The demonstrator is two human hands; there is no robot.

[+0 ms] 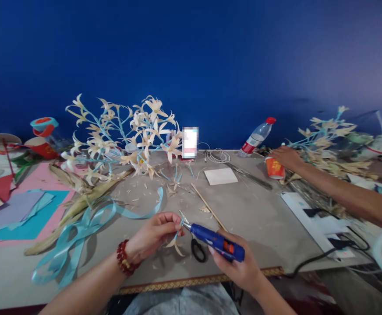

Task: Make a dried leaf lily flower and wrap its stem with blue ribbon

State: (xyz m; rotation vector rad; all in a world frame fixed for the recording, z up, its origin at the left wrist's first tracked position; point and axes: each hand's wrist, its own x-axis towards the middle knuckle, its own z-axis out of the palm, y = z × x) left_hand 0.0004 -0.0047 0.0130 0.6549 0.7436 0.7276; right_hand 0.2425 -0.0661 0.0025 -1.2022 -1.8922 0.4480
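My left hand [162, 228], with red beads at the wrist, pinches the light blue stem of a small pale flower [175, 246] whose petals hang down below the fingers. My right hand [238, 264] is wrapped round a blue glue gun [215, 241]. The gun points left, and its metal nozzle is at the stem beside my left fingertips; whether it touches cannot be told. Black-handled scissors [198, 250] lie partly beneath the gun. A thin wooden stick [209, 207] rests on the table behind it.
Light blue ribbon [74, 238] curls at the left near coloured paper [46, 218]. Pale flower branches [138, 135] stand behind. At the right, another person's hand [288, 156] is at a red cup [274, 169], near a power strip [309, 223] and a tilted bottle [256, 138].
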